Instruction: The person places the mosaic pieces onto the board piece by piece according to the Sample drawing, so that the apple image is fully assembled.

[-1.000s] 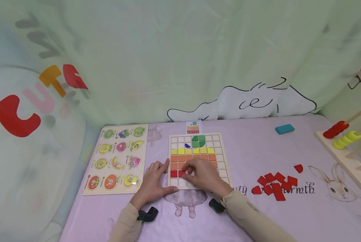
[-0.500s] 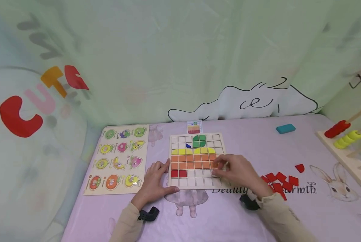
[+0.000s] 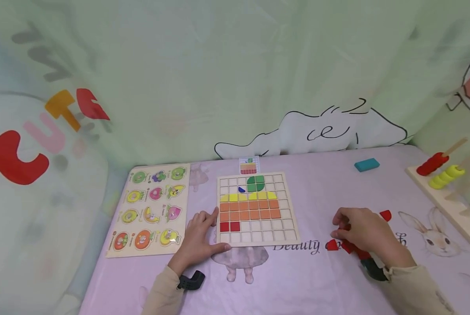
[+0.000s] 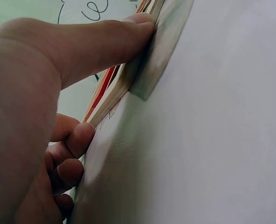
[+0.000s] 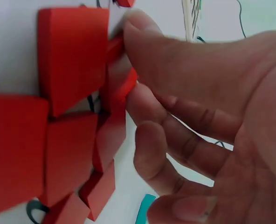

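Observation:
A pale wooden grid board [image 3: 292,210] lies on the table, bearing green, blue, yellow and orange pieces and two red square tiles [image 3: 229,226] at the left of a lower row. My left hand [image 3: 197,238] braces its lower left corner, thumb against the front edge and index fingertip against the left side. In the left wrist view the thumb [image 4: 110,39] presses the board's edge [image 4: 111,100]. Off to the right, my right hand [image 3: 363,229] is over the pile of red tiles [image 5: 75,56], partly hiding it. Thumb and index finger pinch one red tile [image 5: 115,50] there.
A fruit puzzle board [image 3: 117,238] lies left of the grid board. Behind the grid stands a small picture card [image 3: 249,165]. A teal block [image 3: 366,165] is at the back right, and a wooden bead rack [image 3: 440,197] with red and yellow beads stands at far right.
My right hand has left the grid board and moved right to the red pile. Two red tiles lie in the lower row it uncovered. My left hand stays at the board's corner.

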Motion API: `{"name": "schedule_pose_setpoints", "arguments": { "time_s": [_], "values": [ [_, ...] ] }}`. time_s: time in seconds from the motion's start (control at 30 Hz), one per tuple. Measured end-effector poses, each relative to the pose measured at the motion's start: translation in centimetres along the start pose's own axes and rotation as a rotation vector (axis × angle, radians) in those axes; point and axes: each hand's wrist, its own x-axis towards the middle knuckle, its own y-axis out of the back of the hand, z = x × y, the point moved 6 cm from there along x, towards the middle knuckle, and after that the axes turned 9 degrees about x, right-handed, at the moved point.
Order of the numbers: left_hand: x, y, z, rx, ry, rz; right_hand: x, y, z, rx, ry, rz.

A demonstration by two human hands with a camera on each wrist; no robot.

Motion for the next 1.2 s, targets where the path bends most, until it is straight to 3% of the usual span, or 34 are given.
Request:
{"name": "schedule_pose_setpoints", "arguments": {
  "time_s": [0.23,0.37,0.5,0.7,0.83,0.93,1.03,1.2],
  "values": [
    [0.1,-0.1,0.1,0.004,0.001,-0.003,-0.2,-0.5,0.0,0.036,0.006,-0.021],
    [0.1,-0.2,0.0,0.009,-0.007,-0.006,-0.5,-0.8,0.1,0.085,0.004,0.007],
    [0.1,-0.2,0.0,0.017,-0.008,-0.005,-0.4,-0.9,-0.3,0.135,0.021,0.092],
    [0.1,-0.3,0.0,0.012,-0.010,-0.001,0.5,-1.2,-2.2,0.240,0.135,0.263],
    [0.1,-0.2,-0.1,0.018,-0.009,0.001,1.1,-1.8,-3.6,0.373,0.128,0.318],
    [0.1,-0.2,-0.1,0.016,-0.012,0.004,1.7,-2.7,-4.9,0.469,0.110,0.279],
    [0.2,-0.1,0.0,0.016,-0.019,0.009,2.4,-4.0,-6.6,0.532,0.124,0.188],
    [0.2,-0.1,0.1,0.020,-0.016,0.011,3.4,-5.9,-10.3,0.562,0.258,0.084]
  ]
}}
